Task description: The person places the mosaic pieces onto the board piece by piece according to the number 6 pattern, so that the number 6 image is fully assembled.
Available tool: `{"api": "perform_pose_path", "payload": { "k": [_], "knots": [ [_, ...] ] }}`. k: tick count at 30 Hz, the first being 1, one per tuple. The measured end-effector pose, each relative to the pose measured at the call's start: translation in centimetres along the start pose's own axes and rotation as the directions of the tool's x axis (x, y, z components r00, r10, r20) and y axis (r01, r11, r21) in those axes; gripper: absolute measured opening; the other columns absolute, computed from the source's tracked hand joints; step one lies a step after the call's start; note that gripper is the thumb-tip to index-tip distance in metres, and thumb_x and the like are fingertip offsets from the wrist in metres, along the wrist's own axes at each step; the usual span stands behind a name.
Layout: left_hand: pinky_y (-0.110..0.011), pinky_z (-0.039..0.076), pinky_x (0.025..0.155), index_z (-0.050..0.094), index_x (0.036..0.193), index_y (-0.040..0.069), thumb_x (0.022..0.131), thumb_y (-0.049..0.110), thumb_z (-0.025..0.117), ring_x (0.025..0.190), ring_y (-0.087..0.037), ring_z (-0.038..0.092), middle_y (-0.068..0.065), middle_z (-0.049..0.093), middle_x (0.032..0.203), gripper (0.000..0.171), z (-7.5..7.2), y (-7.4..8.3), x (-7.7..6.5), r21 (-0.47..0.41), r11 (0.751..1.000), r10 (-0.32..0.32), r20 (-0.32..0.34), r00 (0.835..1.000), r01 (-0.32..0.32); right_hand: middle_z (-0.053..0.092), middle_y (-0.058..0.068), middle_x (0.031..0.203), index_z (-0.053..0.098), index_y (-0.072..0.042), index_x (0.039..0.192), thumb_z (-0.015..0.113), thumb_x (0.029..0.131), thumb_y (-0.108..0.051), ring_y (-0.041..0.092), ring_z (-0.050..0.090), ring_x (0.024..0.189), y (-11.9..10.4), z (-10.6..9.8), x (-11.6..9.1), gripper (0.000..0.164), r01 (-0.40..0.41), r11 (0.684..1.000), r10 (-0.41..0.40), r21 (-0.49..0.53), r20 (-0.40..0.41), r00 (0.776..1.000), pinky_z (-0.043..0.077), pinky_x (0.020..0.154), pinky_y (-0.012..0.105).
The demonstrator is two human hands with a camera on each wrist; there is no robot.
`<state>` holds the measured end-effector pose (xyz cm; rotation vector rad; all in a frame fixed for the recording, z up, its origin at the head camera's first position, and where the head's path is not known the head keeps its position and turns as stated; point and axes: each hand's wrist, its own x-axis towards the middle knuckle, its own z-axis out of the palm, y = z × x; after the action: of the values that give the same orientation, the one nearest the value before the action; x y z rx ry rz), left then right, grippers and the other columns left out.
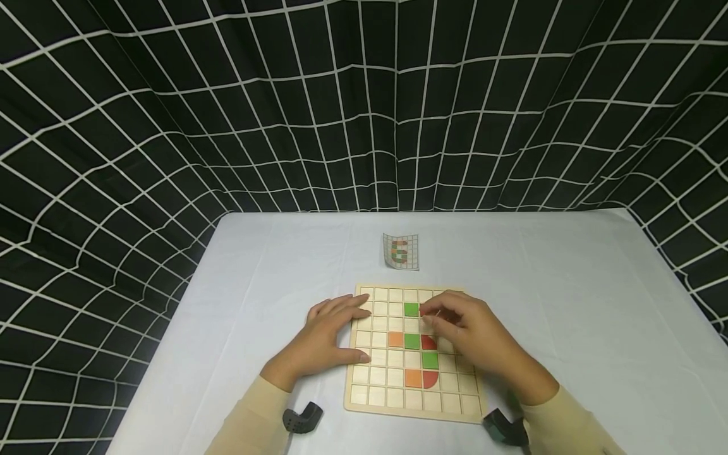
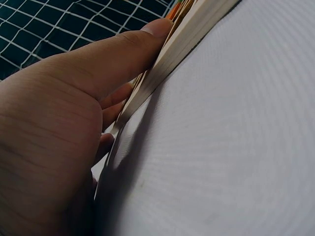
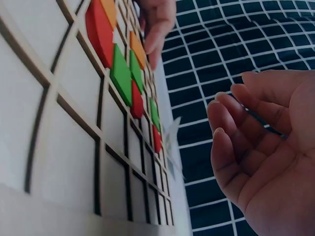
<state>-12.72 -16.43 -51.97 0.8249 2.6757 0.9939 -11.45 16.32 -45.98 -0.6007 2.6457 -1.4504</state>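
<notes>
A wooden grid board (image 1: 376,395) lies on the table, holding several flat coloured tiles. My left hand (image 1: 332,332) rests on the board's left edge, fingers and thumb spread. In the left wrist view its thumb (image 2: 118,56) lies over the wooden rim. My right hand (image 1: 469,325) hovers over the upper right cells with loosely curled fingers; nothing shows in them in the right wrist view. Close to its fingertips is a red rounded tile (image 3: 157,140), set beside a green square (image 1: 411,309). Lower down sit an orange square (image 1: 395,339) and a red rounded tile (image 1: 430,379).
Beyond the board lies a small paper card (image 1: 401,253) printed with a grid and a coloured pattern, its edges curling up. A white cloth (image 1: 273,265) covers the table. Black curtains with white grid lines (image 1: 364,126) surround it. Dark devices (image 1: 303,418) sit by both wrists.
</notes>
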Motion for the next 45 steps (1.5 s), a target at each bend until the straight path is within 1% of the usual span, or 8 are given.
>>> {"api": "perform_pose_path", "payload": {
  "k": [8,16,22,28,33,36,41,45],
  "knots": [
    [-0.055,0.01,0.126,0.063,0.149,0.022,0.086,0.051,0.091,0.159,-0.022,0.027,0.008,0.035,0.174,0.075,0.0,0.0,0.1,-0.003,1.0,0.003,0.005,1.0,-0.003,0.074,-0.003,0.111,0.08,-0.017,0.113,0.078,0.102,-0.009,0.018,0.065,0.089,0.5,-1.2,-0.6,0.013,0.003,1.0,-0.002,0.001,-0.03,1.0,0.057,0.079,0.032],
    [-0.054,0.01,0.126,0.063,0.149,0.021,0.086,0.05,0.091,0.159,-0.021,0.027,0.007,0.036,0.174,0.074,-0.1,0.2,0.1,-0.013,1.0,-0.001,0.005,1.0,0.001,0.072,-0.011,0.105,0.079,-0.013,0.113,0.08,0.101,-0.01,0.016,0.066,0.088,1.3,-1.9,-1.5,0.012,-0.04,0.998,0.038,-0.046,-0.04,0.998,0.057,0.079,0.03],
    [-0.055,0.009,0.126,0.063,0.149,0.021,0.086,0.05,0.091,0.159,-0.022,0.027,0.007,0.036,0.174,0.074,-0.1,0.2,0.1,-0.01,1.0,0.002,0.004,1.0,-0.002,0.073,-0.009,0.107,0.079,-0.012,0.114,0.08,0.101,-0.011,0.016,0.066,0.088,1.8,-2.7,-2.4,0.013,-0.077,0.994,0.073,-0.072,-0.051,0.996,0.057,0.078,0.03],
    [-0.055,0.009,0.126,0.063,0.149,0.021,0.087,0.051,0.091,0.16,-0.022,0.027,0.007,0.036,0.174,0.075,-0.1,0.1,0.1,-0.012,1.0,0.005,0.008,1.0,-0.005,0.074,-0.005,0.107,0.078,-0.012,0.115,0.077,0.103,-0.013,0.016,0.067,0.09,2.6,-3.2,-3.4,0.012,-0.085,0.996,0.084,-0.024,-0.032,0.996,0.056,0.082,0.028],
    [-0.054,0.009,0.126,0.062,0.149,0.021,0.087,0.051,0.091,0.16,-0.022,0.027,0.007,0.035,0.174,0.075,-0.1,0.1,0.0,-0.015,1.0,0.001,0.009,1.0,-0.001,0.075,0.002,0.105,0.076,-0.009,0.12,0.073,0.106,-0.012,0.02,0.069,0.087,3.5,-3.9,-4.4,0.015,-0.057,0.997,0.058,0.059,-0.018,0.998,0.055,0.079,0.027],
    [-0.054,0.01,0.126,0.062,0.149,0.021,0.087,0.051,0.091,0.16,-0.021,0.027,0.007,0.035,0.174,0.075,-0.1,0.1,0.0,-0.012,1.0,0.0,0.008,1.0,0.0,0.076,0.006,0.107,0.075,-0.007,0.124,0.069,0.109,-0.011,0.023,0.07,0.088,3.8,-4.5,-4.9,0.017,-0.063,0.994,0.065,0.092,-0.021,0.998,0.057,0.077,0.029],
    [-0.054,0.01,0.126,0.062,0.149,0.021,0.087,0.051,0.091,0.16,-0.022,0.028,0.007,0.035,0.174,0.075,-0.1,0.1,0.1,-0.005,1.0,0.002,0.007,1.0,-0.002,0.076,0.008,0.112,0.071,-0.007,0.131,0.058,0.114,-0.013,0.022,0.071,0.095,4.4,-5.7,-5.7,0.022,-0.094,0.991,0.097,0.093,-0.035,0.995,0.058,0.081,0.029],
    [-0.054,0.01,0.126,0.062,0.149,0.021,0.087,0.051,0.09,0.16,-0.022,0.028,0.007,0.035,0.174,0.075,0.0,0.1,0.1,-0.007,1.0,0.004,0.005,1.0,-0.004,0.076,0.009,0.114,0.069,-0.005,0.134,0.052,0.116,-0.013,0.023,0.071,0.095,5.0,-6.6,-6.4,0.026,-0.095,0.991,0.099,0.093,-0.042,0.994,0.058,0.082,0.028]
  ]
}}
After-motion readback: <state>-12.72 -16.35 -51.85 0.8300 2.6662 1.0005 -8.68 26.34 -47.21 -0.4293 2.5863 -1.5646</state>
